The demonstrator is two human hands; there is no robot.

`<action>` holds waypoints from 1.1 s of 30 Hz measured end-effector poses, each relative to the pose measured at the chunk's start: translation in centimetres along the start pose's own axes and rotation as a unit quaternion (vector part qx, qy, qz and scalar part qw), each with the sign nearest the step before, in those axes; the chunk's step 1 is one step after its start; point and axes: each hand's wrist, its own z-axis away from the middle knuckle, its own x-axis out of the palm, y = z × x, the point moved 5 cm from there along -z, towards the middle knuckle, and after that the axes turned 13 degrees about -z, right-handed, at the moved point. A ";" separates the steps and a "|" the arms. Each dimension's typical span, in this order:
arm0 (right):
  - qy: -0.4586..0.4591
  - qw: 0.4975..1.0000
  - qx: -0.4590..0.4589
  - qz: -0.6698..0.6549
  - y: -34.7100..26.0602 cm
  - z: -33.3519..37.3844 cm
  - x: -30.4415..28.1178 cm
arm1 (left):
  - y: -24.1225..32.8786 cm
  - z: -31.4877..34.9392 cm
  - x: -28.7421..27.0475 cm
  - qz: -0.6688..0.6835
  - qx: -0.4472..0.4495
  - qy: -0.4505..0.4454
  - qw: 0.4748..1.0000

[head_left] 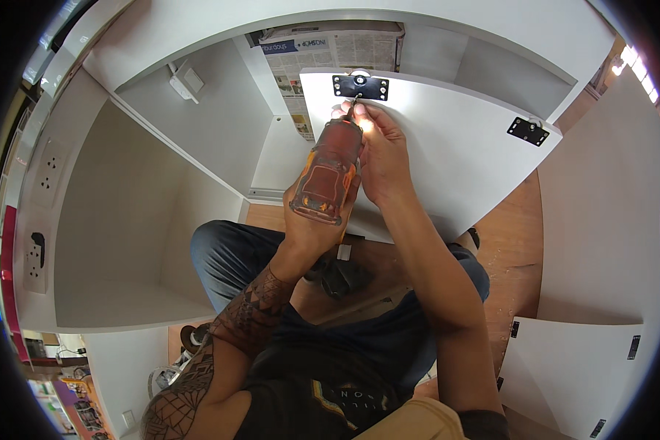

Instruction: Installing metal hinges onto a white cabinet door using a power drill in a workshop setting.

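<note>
Presently gripping a red drill (327, 173) with the left hand (306, 233), wrapping its fingers round the handle, partly hidden under the drill body. Bringing the right hand (386, 160) fingertips close together around the drill bit (351, 111), just below a black plate (372, 90) on a white panel (447, 150); cannot tell whether pinching bit or screw. Noting a blue printed banner and columns of small print on newspaper (345, 53), beyond the fingertips, and pale lettering on the dark shirt (293, 378), well below them. Also noting a second black plate (521, 132) right of the fingers, wall sockets (49, 172) far left, another panel (572, 359) lower right. Losing sight of the newspaper's lower part behind the white panel.
</note>
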 end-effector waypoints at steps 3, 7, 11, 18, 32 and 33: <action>-0.004 1.000 -0.005 -0.004 -0.1 -0.1 -0.1 | 0.0 -0.1 -0.2 -0.020 0.014 0.004 1.000; -0.006 1.000 0.004 -0.016 -0.1 -0.3 -0.4 | 0.0 -0.3 0.0 -0.001 -0.037 -0.037 0.999; -0.010 0.999 -0.003 -0.032 -0.1 -0.2 -0.2 | -0.1 -0.3 0.0 -0.012 -0.004 -0.008 1.000; -0.013 0.999 0.014 -0.035 -0.1 -0.2 0.0 | 0.2 -0.3 -0.1 -0.028 0.015 0.000 0.999; -0.023 0.999 0.010 -0.035 -0.1 -0.3 -0.1 | 0.8 -0.4 -0.2 -0.004 -0.014 -0.003 1.000; -0.023 0.999 0.010 -0.035 0.0 -0.3 -0.2 | 0.8 -0.4 -0.2 0.000 -0.014 -0.002 1.000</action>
